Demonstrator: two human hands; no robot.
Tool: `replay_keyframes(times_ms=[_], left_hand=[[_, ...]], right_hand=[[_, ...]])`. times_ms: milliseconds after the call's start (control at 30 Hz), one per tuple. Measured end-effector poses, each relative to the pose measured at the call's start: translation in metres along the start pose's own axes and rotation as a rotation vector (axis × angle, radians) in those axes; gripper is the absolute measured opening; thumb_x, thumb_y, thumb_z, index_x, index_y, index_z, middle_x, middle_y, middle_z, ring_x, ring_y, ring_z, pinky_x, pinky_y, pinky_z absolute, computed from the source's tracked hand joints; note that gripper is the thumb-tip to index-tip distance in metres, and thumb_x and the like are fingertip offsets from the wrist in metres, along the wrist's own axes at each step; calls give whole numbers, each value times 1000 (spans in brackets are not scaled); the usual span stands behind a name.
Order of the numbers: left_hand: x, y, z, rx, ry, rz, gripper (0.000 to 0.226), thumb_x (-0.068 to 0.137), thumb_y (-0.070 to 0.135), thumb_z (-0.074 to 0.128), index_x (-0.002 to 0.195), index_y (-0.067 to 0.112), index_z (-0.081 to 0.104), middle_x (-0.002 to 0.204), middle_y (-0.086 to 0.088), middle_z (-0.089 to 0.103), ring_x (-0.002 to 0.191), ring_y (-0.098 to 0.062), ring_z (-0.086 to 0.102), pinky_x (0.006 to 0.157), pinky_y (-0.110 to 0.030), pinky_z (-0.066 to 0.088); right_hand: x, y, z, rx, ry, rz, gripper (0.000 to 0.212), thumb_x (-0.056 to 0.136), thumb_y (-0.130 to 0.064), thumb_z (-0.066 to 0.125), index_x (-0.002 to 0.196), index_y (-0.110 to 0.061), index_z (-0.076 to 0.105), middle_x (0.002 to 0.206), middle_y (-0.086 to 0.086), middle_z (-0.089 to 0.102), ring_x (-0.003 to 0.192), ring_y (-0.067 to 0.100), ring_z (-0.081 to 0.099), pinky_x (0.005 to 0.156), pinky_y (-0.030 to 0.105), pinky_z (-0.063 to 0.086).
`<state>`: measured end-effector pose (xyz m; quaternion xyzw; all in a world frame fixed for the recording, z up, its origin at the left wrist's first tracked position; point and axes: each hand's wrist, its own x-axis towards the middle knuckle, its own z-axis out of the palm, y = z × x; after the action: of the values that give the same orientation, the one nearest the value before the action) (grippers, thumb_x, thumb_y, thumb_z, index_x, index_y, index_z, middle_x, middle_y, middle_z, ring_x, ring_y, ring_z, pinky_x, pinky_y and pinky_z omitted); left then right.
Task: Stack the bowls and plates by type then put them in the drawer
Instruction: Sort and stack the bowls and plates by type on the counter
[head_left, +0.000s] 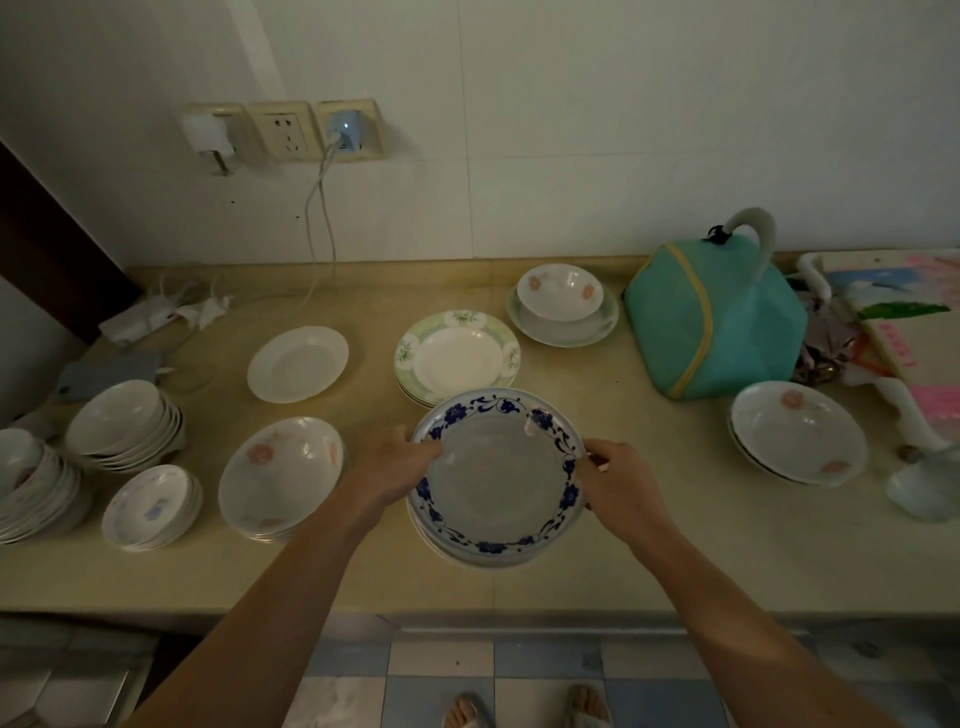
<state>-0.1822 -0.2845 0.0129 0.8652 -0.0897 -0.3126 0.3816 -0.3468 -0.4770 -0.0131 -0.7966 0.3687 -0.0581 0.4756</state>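
The blue-patterned plate (496, 475) is held by both hands near the front middle of the counter (675, 545), on top of or just above a small stack of plates (467, 553) whose rims show under its near edge; I cannot tell if it already touches them. The left hand (389, 467) grips the rim at 9 o'clock, with the thumb on the upper side of the rim and the fingers hidden under. The right hand (621, 480) grips the rim at 3 o'clock in the same way, its fingers curled around the edge.

At 12 o'clock from this plate, just behind it, lies a stack of green-rimmed plates (458, 357). At 1 o'clock a flowered bowl (560, 292) stands on a plate near the wall. At 11 o'clock a plain white plate (297, 364) lies alone. At 9 o'clock, near the left hand, is a stack of pink-flower bowls (280, 475). More to the left are a small stack with a blue flower (151, 506), a stack of white bowls (122, 423) and one more stack (31, 483) at the edge of the view. At 3 o'clock, well apart, is another pair of pink-flower bowls (797, 439). A teal bag (711, 317) stands at 2 o'clock.
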Motion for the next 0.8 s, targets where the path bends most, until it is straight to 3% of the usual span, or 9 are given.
replay_keyframes(times_ms=[67,133,233,267,367,467,700,800], left_hand=[[-1,-8,0,-26,-3,24,9,91,34,62,96,30,69,96,1,74,86,-15,70,72,-33,55],[-3,-17,-1,-105,-18,39,12,93,35,62,104,37,67,107,4,72,93,-12,69,76,-31,55],[-5,-36,2,-244,-9,-2,54,95,43,63,145,33,47,128,2,63,113,-19,63,92,-40,53],[-5,-43,5,-324,-27,-37,61,95,44,63,150,33,40,130,2,63,116,-22,62,93,-43,52],[-6,-59,18,-580,-163,-151,37,98,44,60,135,38,56,110,5,76,107,-27,68,73,-45,59],[-4,-65,28,-699,-139,-154,24,99,44,58,123,41,63,103,4,78,102,-32,70,65,-43,60],[3,-69,40,-706,-97,-128,20,99,42,59,117,38,67,105,1,78,89,-28,76,69,-49,62],[4,-63,57,-701,-130,-116,20,99,41,58,115,38,70,107,0,78,90,-26,76,72,-50,62]], right_hand=[[-4,4,-3,180,-48,84,26,102,-21,52,97,-25,77,85,4,76,82,29,71,75,39,60],[-6,10,-5,362,-110,199,21,103,-27,55,109,-22,74,91,2,79,88,28,75,83,42,63],[-10,17,-4,534,-181,298,28,103,-33,56,112,-15,74,97,7,79,89,27,77,80,41,63],[-12,18,-3,557,-202,309,31,103,-36,55,111,-14,75,98,8,79,89,28,77,79,41,62],[-16,19,0,598,-232,343,38,102,-43,54,102,-15,80,99,10,79,89,31,77,79,43,62],[-17,18,2,582,-222,359,42,103,-46,52,100,-16,80,99,9,79,88,32,77,78,44,63],[-16,21,1,504,-141,350,42,106,-37,47,98,-8,77,88,10,80,85,29,77,81,43,64],[-17,31,-14,522,-115,334,40,106,-34,47,97,-9,77,88,8,80,81,23,78,73,36,63]])
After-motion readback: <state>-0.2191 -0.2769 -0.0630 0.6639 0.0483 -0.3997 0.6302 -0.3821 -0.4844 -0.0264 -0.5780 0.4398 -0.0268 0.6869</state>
